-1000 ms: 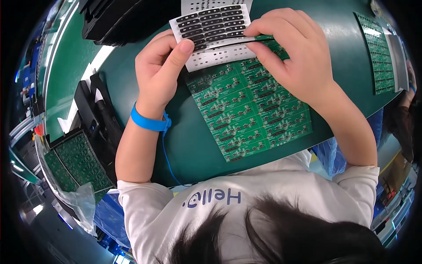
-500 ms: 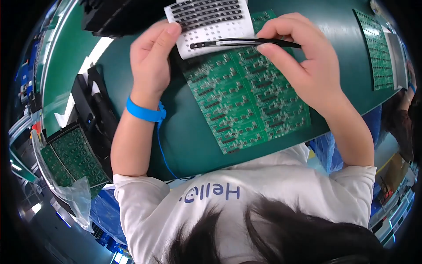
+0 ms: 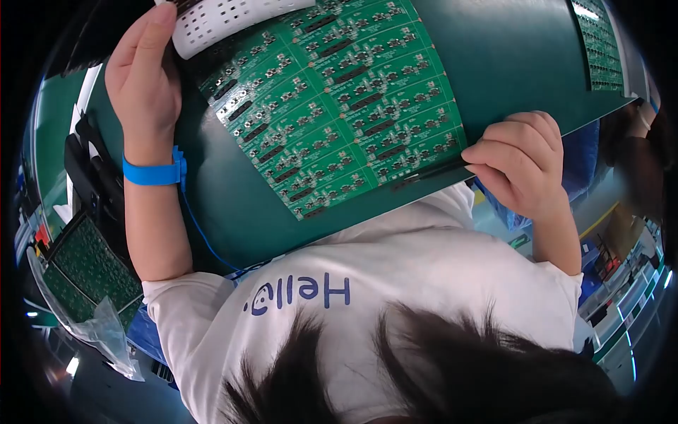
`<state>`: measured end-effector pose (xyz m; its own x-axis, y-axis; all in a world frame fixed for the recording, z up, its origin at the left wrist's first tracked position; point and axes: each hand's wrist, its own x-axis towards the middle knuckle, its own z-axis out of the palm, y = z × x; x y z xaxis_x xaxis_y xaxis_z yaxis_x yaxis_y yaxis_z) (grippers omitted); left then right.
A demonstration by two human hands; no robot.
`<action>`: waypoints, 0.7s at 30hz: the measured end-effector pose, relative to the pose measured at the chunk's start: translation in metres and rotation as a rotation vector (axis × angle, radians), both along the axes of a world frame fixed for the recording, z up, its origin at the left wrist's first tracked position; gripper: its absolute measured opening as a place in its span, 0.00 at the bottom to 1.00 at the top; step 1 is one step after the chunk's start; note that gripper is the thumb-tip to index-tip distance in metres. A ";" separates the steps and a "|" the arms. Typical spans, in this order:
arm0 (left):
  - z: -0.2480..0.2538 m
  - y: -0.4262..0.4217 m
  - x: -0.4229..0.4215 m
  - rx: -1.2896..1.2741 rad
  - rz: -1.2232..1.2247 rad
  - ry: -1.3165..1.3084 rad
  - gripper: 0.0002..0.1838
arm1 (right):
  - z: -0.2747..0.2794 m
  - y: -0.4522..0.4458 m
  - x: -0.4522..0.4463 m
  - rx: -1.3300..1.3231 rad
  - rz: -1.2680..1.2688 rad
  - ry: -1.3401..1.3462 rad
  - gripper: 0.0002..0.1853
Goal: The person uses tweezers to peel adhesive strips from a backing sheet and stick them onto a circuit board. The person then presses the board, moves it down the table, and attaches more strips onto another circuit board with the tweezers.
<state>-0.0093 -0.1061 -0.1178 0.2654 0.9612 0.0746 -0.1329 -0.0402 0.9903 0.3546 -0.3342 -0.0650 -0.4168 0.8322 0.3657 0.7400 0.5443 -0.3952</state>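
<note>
My left hand (image 3: 147,85), with a blue strap (image 3: 152,174) round the wrist, pinches the left edge of a white perforated sheet (image 3: 229,22) at the top of the view. Below and beside the sheet lies a green circuit board panel (image 3: 339,106) with rows of small parts and dark strips. My right hand (image 3: 519,162) is at the panel's lower right corner, closed on dark tweezers (image 3: 438,167). The tips of the tweezers point left, near a small dark strip (image 3: 406,182) by the panel's bottom edge. Whether the tips hold that strip is too small to tell.
Another green panel (image 3: 602,49) lies at the far right of the green table (image 3: 508,63). A person's arm (image 3: 641,120) shows beyond it. Black objects (image 3: 92,166) and more circuit boards (image 3: 88,268) are at the left, with clear plastic.
My right hand has moved down with the tweezers from the white sheet to the panel's lower edge. The whole view has shifted, so the sheet and my left hand appear farther up and left.
</note>
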 end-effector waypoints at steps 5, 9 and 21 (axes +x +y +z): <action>0.000 0.002 -0.002 0.008 0.024 0.011 0.15 | -0.007 0.004 0.003 0.048 0.017 0.008 0.12; 0.001 0.002 -0.001 0.019 0.008 -0.001 0.15 | -0.011 0.007 0.004 0.062 0.031 0.023 0.12; 0.004 0.001 -0.004 -0.011 0.007 -0.025 0.15 | -0.016 0.006 0.004 0.122 0.038 0.040 0.14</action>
